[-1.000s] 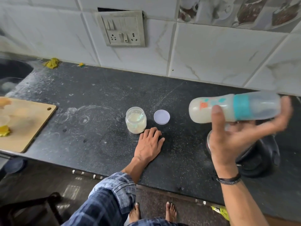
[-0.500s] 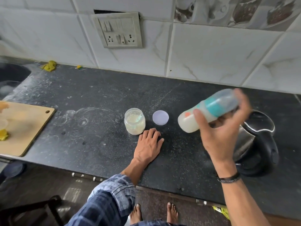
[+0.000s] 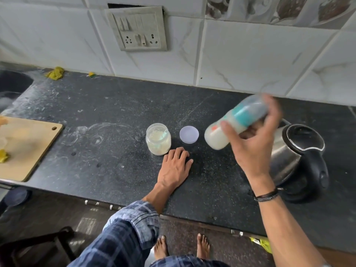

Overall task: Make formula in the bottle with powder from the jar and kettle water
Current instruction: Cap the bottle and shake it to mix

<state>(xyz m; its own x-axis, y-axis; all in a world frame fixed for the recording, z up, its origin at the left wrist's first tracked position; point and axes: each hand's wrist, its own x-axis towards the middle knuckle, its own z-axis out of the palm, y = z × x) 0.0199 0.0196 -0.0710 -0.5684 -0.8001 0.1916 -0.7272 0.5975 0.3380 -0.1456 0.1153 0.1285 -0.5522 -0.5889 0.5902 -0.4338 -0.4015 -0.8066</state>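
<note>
We are gripping with our right hand (image 3: 252, 149) a translucent plastic baby bottle with a teal collar ring (image 3: 217, 137), thumb curled across its near side and fingers wrapped round the far side. The bottle is hanging in the air to the right of the clear open jar of pale powder (image 3: 158, 138), well tilted, its base pointing down toward the jar and its capped top up and away. Milky liquid is filling its lower part; the top is blurring, so we cannot tell the cap's details.

We are resting our left hand (image 3: 176, 166) flat, palm down, on the speckled black stone counter (image 3: 107, 116), fingers straight and together, grasping nothing. Its fingertips are lying just in front of the jar, to its right; whether they are touching it we cannot tell.

A round pale lilac lid (image 3: 189, 134) is lying flat just right of the jar, between it and the bottle's base. Farther right of the jar, behind our right hand, a stainless steel kettle with a black lid and handle (image 3: 296, 149) is standing. Far left of the jar, a wooden cutting board (image 3: 28, 149) is overhanging the counter's front edge.
</note>
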